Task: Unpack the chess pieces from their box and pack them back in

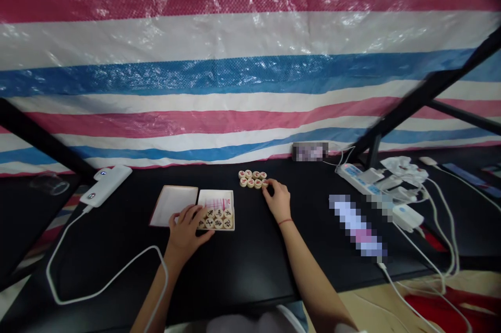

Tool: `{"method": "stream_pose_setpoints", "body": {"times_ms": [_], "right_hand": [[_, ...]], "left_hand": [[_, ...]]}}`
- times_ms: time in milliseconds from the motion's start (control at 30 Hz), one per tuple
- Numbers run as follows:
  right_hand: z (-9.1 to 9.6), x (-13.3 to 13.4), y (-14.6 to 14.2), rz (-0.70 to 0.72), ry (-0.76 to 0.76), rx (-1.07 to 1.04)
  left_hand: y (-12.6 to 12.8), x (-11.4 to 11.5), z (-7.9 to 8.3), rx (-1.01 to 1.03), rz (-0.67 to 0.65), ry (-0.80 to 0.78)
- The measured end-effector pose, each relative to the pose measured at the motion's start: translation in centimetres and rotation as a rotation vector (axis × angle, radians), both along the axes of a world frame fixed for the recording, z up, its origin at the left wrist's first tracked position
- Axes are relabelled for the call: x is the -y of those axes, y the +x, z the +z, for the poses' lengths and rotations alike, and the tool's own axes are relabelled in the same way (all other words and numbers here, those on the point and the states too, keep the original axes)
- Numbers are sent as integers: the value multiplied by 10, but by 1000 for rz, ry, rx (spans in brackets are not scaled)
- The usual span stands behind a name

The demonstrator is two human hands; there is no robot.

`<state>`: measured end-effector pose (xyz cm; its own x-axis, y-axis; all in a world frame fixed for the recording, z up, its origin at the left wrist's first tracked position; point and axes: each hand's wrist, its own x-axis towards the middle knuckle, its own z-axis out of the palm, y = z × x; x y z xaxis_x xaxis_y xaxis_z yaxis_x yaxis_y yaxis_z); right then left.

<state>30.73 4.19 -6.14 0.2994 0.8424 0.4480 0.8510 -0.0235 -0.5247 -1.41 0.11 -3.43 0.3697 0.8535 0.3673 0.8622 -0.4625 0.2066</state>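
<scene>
An open white box (216, 196) holds several round Chinese chess pieces (218, 223) with dark characters. My left hand (185, 234) rests over the box's left side, fingers spread and thumb by its front edge; some pieces are hidden under it. Right of the box, several Chinese chess pieces (250, 182) with red characters stand in two rows on the black table (250, 260). At the right end of the nearer row, my right hand (278, 201) has its thumb and fingertips closed on a chess piece (265, 182).
The box lid (175, 206) lies left of the box. A white power bank (105, 185) with a looping cable sits at the far left. On the right are a blurred phone (357, 226) and a power strip (360, 179) with chargers and cables. Striped plastic sheeting (235, 77) hangs behind.
</scene>
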Motion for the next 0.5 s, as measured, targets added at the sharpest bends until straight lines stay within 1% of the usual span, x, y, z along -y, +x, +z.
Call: {"method": "stream_pose_setpoints", "body": {"times_ms": [67,133,167,200,267,333,367,433,500], "right_hand": [[2,1,-1,-24,34,-2],[7,6,-8,-47,101,-14],[10,10,-14,-37,131,-31],[14,15,-22,4,144,-57],[22,22,-40,178,107,-140],[28,27,-59,401,4,-229],[31,26,-68,490,-47,-255],[33,22,-81,601,-124,-247],[33,15,-88,633,-157,-187]], "left_hand": [[2,2,-1,1,28,-12],[5,4,-2,13,57,-25],[7,6,-2,19,73,-29],[9,8,-3,24,89,-32],[13,12,-4,22,121,-39],[16,15,-4,10,142,-47],[17,16,-3,6,147,-49],[17,15,0,7,153,-34],[14,10,5,16,168,2]]}}
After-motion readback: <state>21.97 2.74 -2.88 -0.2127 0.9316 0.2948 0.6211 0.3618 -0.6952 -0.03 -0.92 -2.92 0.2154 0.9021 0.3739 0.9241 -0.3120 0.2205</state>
